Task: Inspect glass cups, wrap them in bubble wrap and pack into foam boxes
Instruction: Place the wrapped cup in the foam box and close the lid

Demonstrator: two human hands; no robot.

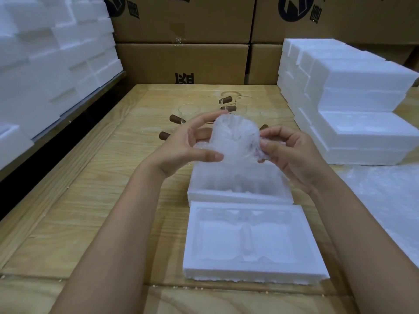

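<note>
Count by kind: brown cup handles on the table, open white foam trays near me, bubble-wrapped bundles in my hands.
Brown wooden cup handles: 5
Open white foam trays: 2
Clear bubble-wrapped bundle: 1
Total: 8

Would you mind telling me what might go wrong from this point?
The bubble-wrap bundle is pinched between the left hand and right hand above the open foam box; the wrap could unfold, or the bundle could slip. The bare glass cups stand just behind the hands and might get knocked.
</note>
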